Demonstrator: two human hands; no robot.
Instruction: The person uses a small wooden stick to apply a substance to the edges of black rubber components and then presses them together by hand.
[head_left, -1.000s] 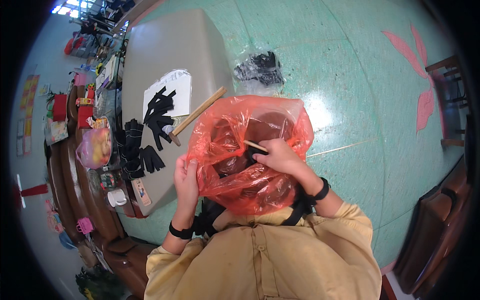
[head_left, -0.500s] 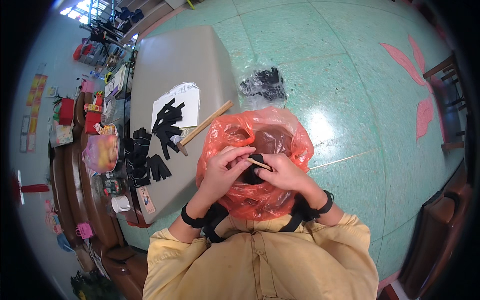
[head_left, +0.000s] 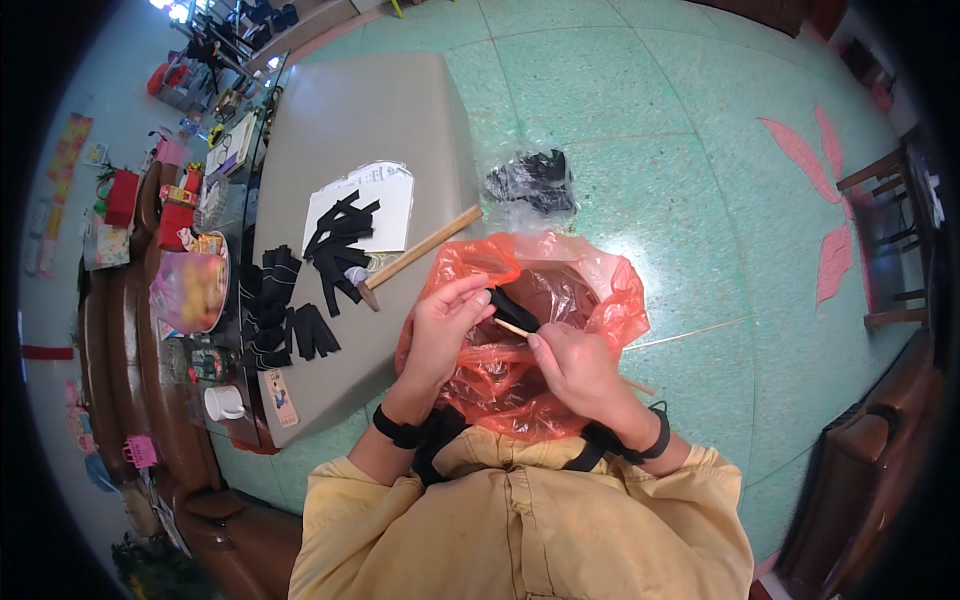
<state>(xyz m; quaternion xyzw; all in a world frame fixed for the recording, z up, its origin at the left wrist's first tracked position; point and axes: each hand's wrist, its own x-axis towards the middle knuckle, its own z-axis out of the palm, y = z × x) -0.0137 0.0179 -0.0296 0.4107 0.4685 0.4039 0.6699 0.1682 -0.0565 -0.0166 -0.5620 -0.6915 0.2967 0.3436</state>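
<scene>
Over an open red plastic bag [head_left: 618,290] on my lap, both hands work close together. My left hand [head_left: 445,325] pinches a black fabric piece [head_left: 513,308] between thumb and fingertips. A thin wooden stick [head_left: 512,328] is gripped in my right hand [head_left: 582,365], its tip against the fabric's lower edge. What looks like the stick's other end pokes out behind that hand. To the left, black fabric strips [head_left: 345,230] lie on a white sheet [head_left: 395,215] on a grey bench. Beside them rests a wooden-handled hammer [head_left: 420,248].
The grey bench [head_left: 365,100] carries more folded black strips [head_left: 265,305] and a small printed card [head_left: 281,397]. On the glass-topped table at left are a white mug [head_left: 224,403] and a bag of fruit [head_left: 190,290]. A clear bag of black pieces [head_left: 530,183] lies on the floor ahead.
My right hand has drawn back to the right and down, turning with the stick. The black fabric now shows more between the hands. The whole view has shifted slightly.
</scene>
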